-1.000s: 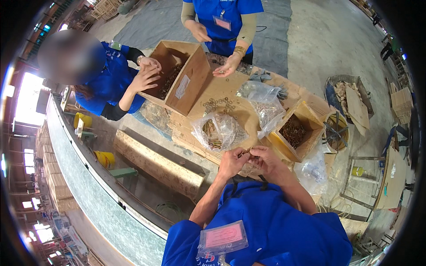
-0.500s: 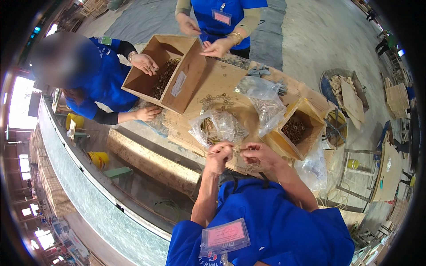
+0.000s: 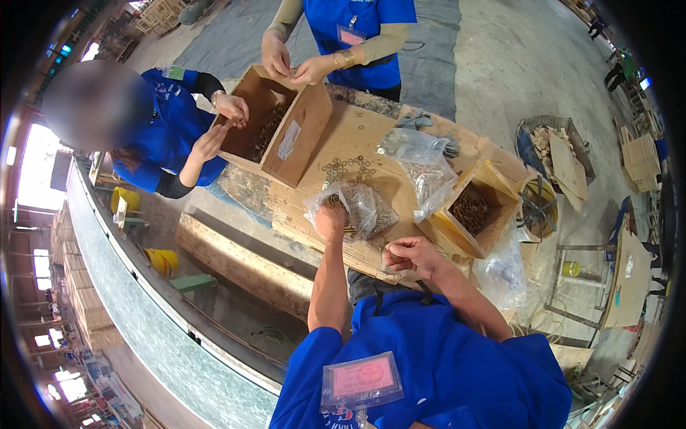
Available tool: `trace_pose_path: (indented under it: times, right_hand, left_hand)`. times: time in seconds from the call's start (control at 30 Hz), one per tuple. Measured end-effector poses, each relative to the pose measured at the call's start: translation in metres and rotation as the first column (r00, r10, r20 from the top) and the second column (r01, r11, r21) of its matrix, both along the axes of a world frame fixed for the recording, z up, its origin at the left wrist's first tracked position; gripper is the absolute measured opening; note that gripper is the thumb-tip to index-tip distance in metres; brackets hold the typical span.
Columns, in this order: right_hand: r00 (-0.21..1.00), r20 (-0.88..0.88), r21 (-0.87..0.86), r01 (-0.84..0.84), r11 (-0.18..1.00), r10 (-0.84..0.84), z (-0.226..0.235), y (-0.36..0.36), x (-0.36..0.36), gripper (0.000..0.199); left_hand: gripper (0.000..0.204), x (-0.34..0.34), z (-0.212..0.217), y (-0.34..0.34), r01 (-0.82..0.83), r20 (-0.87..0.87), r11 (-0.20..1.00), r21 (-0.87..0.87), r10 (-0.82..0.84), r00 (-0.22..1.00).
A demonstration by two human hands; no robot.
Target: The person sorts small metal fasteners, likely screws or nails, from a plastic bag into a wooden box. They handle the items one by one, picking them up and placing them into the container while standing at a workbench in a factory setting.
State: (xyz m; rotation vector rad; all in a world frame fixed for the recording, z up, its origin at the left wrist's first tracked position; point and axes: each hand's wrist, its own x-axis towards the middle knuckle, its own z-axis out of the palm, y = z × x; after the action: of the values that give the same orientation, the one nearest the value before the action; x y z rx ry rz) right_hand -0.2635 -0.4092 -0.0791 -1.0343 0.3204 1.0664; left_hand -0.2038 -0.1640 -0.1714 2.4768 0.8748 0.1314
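Observation:
My left hand [image 3: 330, 220] reaches down into the mouth of a clear plastic bag [image 3: 363, 204] of yellowish metal fasteners. The bag and its contents hide my left fingertips. Over the near edge of the wooden worktop [image 3: 293, 211], my right hand [image 3: 414, 257] is closed in a pinch; anything between its fingers is too small to name. Small ring-shaped metal pieces [image 3: 346, 169] lie scattered just beyond the bag. To the right stands a wooden box [image 3: 500, 223] holding brownish metal fasteners [image 3: 470, 209].
A larger wooden box [image 3: 307, 136] of fasteners stands at the far left of the worktop. Two co-workers in blue, one at the left [image 3: 179, 118] and one opposite [image 3: 364, 28], hold their hands at it. Another plastic bag [image 3: 426, 175] and grey gloves [image 3: 416, 120] lie toward the right.
My hands were together; the left has moved left and into the bag, the right has stayed near its place. Both co-workers have brought their hands together by the large box.

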Motion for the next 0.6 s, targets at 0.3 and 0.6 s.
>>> trace_pose_path:
  times: [0.3,0.6]
  right_hand:
    - [0.962,-0.025,0.203,0.271,0.941,-0.271,0.002,-0.013,0.001,0.023]
    - [0.918,-0.034,0.347,0.382,0.856,-0.396,-0.018,-0.006,-0.006,0.017]
  left_hand:
    - [0.021,-0.036,0.029,0.008,0.158,0.196,0.908,-0.387,-0.086,0.977]
    - [0.021,-0.097,0.121,-0.085,0.299,0.153,0.492,-0.818,-0.314,0.937]
